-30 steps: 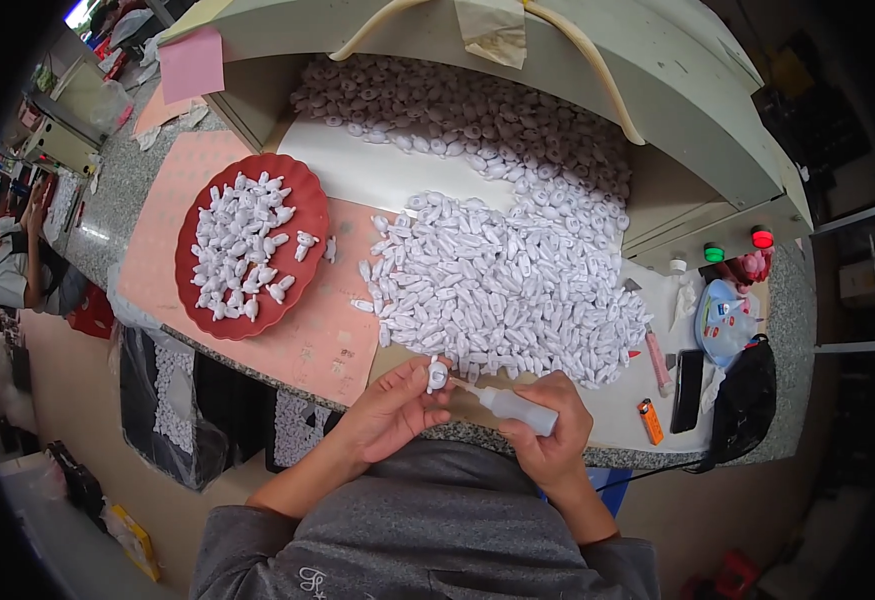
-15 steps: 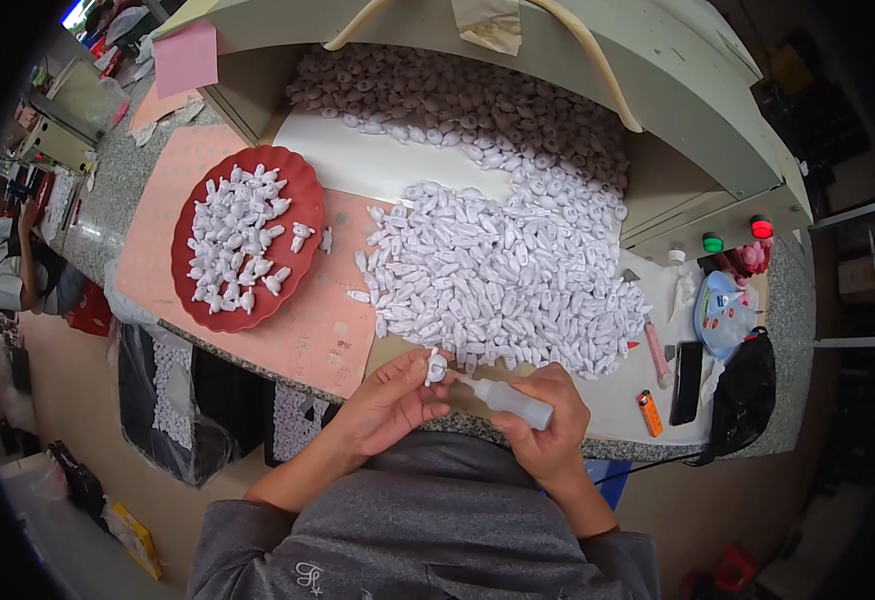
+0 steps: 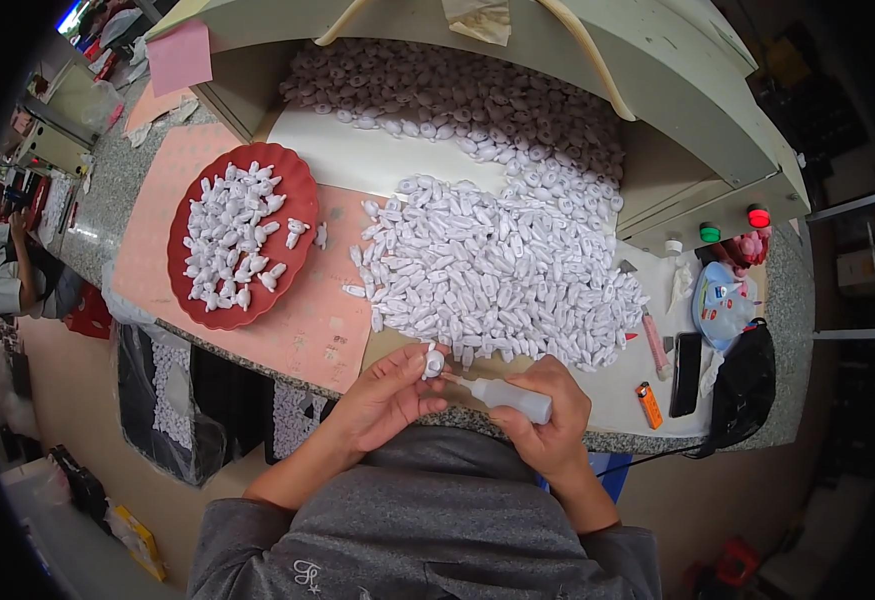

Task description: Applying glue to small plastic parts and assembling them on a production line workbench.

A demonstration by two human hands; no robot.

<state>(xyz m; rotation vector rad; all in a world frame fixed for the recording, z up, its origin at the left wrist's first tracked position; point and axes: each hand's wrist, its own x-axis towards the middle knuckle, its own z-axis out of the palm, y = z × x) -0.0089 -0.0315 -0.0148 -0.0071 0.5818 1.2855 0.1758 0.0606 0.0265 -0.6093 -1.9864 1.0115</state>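
We held a small white plastic piece point(image 3: 434, 362) upright at six o'clock, just below the heap of like white pieces point(image 3: 497, 270). The translucent squeeze bottle point(image 3: 510, 396) lay nearly level, its thin nozzle pointing toward nine o'clock and touching that piece.

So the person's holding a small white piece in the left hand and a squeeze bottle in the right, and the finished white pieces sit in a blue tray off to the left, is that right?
Not quite: the tray is red, not blue, as the head view shows. The rest holds: the left hand holds a small white piece, the right hand grips a squeeze bottle, and white pieces lie in that tray off to the left.
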